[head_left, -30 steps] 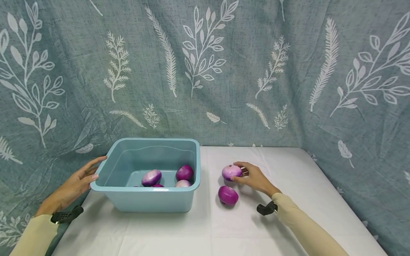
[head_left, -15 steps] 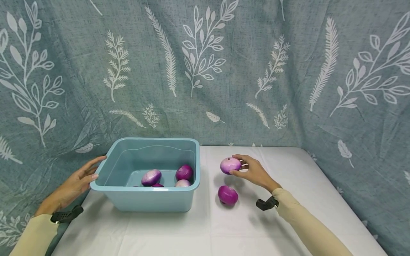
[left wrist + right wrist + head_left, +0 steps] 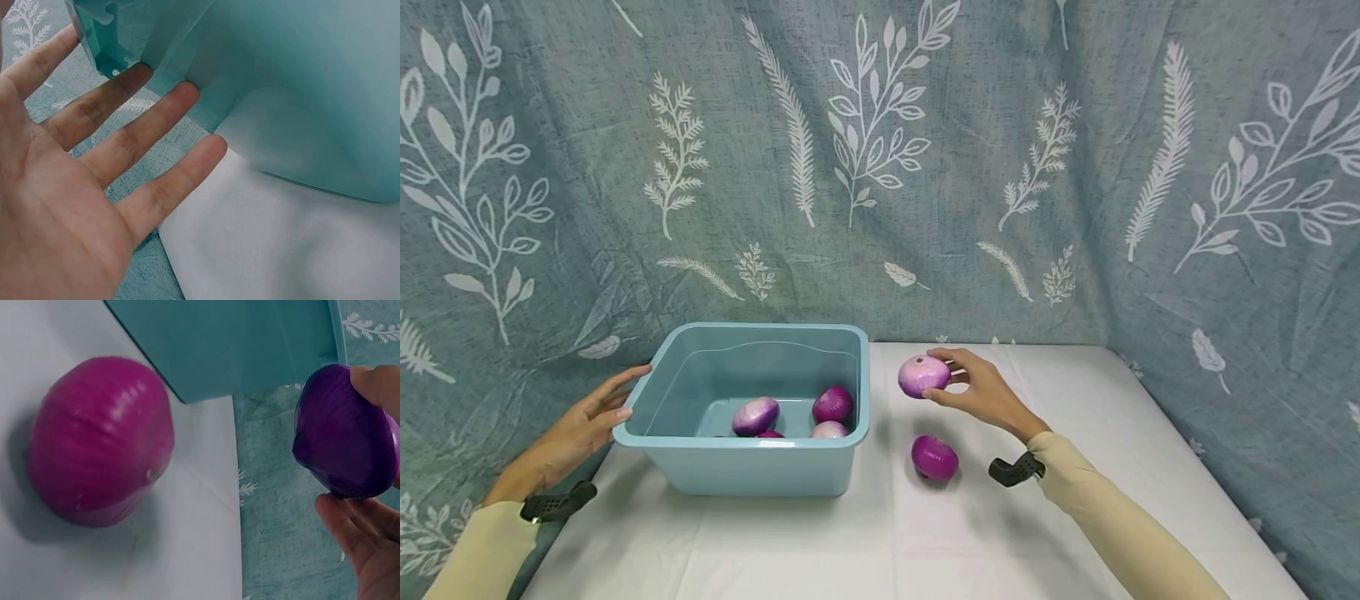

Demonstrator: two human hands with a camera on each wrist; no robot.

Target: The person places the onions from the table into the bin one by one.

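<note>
A pale purple onion (image 3: 923, 377) is held above the table between the thumb and fingers of my right hand (image 3: 981, 392); the right wrist view shows the darker underside of this onion (image 3: 344, 434). Below it, a magenta onion (image 3: 935, 458) rests on the white cloth. To the left stands a light blue plastic tub (image 3: 752, 467) with several onions inside, some partly hidden by its front wall. My left hand (image 3: 568, 433) touches the tub's left rim. In the left wrist view the fingers (image 3: 178, 175) are nearly straight and spread against the tub's outer side.
A white cloth (image 3: 820, 542) covers the table. Behind and at both sides hangs a blue-green curtain (image 3: 925, 275) with white leaf prints. The tub's right wall (image 3: 862, 392) stands between the held onion and the onions inside.
My right hand has lifted the pale purple onion off the cloth and carried it up and slightly left. The left hand, the tub and the magenta onion have stayed in place.
</note>
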